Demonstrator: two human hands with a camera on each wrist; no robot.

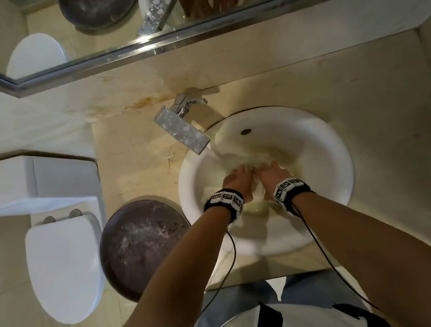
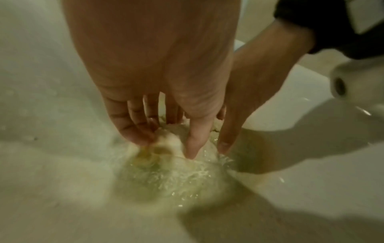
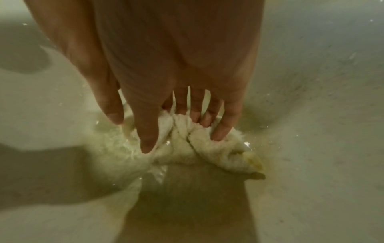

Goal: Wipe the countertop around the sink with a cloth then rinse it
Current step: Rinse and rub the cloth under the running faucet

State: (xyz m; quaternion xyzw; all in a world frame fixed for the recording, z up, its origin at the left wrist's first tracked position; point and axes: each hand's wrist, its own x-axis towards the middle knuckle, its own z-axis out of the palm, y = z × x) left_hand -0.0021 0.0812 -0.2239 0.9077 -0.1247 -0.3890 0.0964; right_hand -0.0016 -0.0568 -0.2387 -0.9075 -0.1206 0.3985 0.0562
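Note:
In the white sink (image 1: 325, 135) both my hands work a soaked white cloth (image 3: 207, 156) at the bottom of the basin. My right hand (image 3: 182, 141) points down and pinches the bunched cloth between thumb and fingers. My left hand (image 2: 166, 144) is close beside it and holds the cloth (image 2: 176, 136) the same way, though that view is blurred. In the head view the left hand (image 1: 239, 179) and the right hand (image 1: 272, 176) almost touch and hide most of the cloth. Water runs from the chrome faucet (image 1: 181, 129) into the basin, and yellowish water pools round the cloth.
The beige stone countertop (image 1: 386, 137) surrounds the sink, with a stained strip behind the faucet. A dark round bowl (image 1: 143, 247) sits at the counter's left edge, beside the white toilet (image 1: 64, 264). A mirror (image 1: 185, 5) runs along the back wall.

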